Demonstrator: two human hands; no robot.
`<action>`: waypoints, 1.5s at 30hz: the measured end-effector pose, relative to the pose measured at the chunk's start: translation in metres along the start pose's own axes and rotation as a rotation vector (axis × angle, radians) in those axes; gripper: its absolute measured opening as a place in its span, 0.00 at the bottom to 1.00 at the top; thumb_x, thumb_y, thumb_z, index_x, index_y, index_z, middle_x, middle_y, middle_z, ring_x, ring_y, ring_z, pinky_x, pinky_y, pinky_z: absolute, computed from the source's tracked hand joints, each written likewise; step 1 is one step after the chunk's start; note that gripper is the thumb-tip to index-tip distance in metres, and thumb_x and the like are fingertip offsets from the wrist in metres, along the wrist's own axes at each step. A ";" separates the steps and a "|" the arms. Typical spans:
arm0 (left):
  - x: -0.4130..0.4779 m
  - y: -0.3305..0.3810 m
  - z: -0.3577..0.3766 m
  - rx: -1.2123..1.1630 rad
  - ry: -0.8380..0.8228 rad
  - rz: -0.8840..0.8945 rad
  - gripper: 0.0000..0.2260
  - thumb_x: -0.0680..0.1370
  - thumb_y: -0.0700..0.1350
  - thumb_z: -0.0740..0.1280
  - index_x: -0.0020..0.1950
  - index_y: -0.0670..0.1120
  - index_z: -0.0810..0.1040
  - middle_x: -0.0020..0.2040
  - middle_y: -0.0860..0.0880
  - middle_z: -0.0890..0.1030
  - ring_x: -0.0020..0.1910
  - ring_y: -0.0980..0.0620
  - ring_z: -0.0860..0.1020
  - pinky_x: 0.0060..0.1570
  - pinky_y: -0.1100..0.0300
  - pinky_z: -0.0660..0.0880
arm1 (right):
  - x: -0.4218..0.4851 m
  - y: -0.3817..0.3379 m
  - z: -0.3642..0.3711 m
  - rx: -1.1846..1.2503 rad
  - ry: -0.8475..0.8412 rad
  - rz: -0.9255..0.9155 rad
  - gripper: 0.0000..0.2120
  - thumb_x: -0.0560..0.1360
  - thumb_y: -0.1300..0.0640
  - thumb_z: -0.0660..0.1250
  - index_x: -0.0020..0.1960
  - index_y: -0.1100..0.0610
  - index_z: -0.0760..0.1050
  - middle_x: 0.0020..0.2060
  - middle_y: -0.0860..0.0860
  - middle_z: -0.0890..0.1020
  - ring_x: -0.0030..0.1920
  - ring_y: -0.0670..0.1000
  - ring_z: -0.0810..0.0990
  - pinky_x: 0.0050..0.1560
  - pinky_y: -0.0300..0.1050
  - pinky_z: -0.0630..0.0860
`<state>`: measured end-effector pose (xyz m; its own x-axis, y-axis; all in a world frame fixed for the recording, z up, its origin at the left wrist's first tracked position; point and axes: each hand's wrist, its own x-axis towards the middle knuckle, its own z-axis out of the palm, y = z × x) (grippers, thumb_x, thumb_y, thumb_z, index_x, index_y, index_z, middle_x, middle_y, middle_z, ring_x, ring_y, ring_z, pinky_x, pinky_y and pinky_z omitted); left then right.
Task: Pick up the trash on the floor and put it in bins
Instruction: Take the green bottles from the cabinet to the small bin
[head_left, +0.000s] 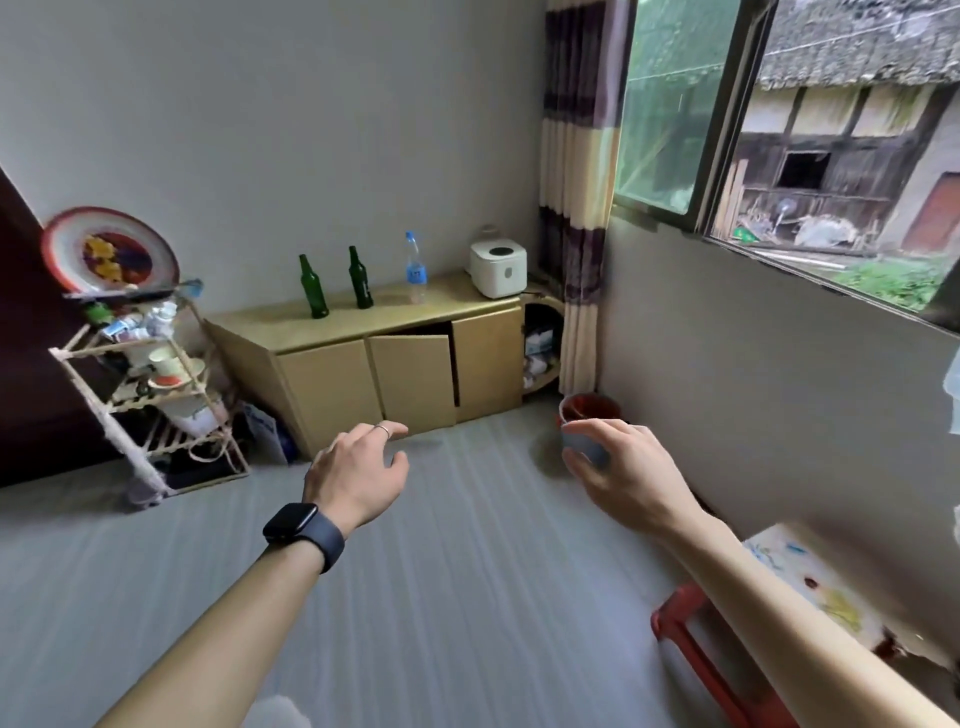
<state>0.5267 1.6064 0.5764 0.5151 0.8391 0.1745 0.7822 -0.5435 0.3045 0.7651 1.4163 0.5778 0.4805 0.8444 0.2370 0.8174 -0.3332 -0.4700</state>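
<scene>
Two grips — left hand (358, 467) wide, right hand (623, 475) holding one blue cup (584, 448), one red bin (592, 407) behind.

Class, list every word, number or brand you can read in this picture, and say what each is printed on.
Nothing here is legible.
Water bottle: blue label, print too blurred.
Right green bottle: faint label, illegible.
Packets on the rack: too small and blurred.
Watch: screen dark.
Blue cup in the right hand: no print visible.
</scene>
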 end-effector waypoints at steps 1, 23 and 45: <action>0.020 -0.003 0.004 0.000 0.004 0.002 0.16 0.77 0.53 0.61 0.65 0.58 0.74 0.62 0.53 0.78 0.62 0.48 0.74 0.58 0.55 0.73 | 0.022 0.001 0.004 -0.001 0.000 -0.016 0.16 0.77 0.43 0.65 0.64 0.42 0.76 0.63 0.44 0.79 0.63 0.54 0.74 0.65 0.49 0.71; 0.533 -0.142 0.038 0.111 0.065 -0.125 0.16 0.78 0.53 0.60 0.66 0.58 0.73 0.63 0.51 0.77 0.63 0.47 0.74 0.58 0.55 0.72 | 0.579 -0.039 0.159 -0.048 -0.054 -0.200 0.23 0.75 0.37 0.54 0.65 0.43 0.74 0.61 0.48 0.79 0.62 0.57 0.75 0.62 0.51 0.73; 0.936 -0.369 0.100 0.020 0.070 -0.435 0.18 0.77 0.53 0.62 0.67 0.58 0.70 0.65 0.51 0.75 0.60 0.47 0.76 0.56 0.53 0.76 | 1.044 -0.115 0.388 0.100 -0.298 -0.274 0.26 0.76 0.40 0.61 0.73 0.44 0.61 0.63 0.46 0.77 0.61 0.51 0.76 0.58 0.52 0.76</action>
<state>0.7558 2.5904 0.5336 0.1123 0.9889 0.0975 0.9280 -0.1395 0.3454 1.0496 2.4988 0.5497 0.1241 0.9855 0.1156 0.8602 -0.0488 -0.5077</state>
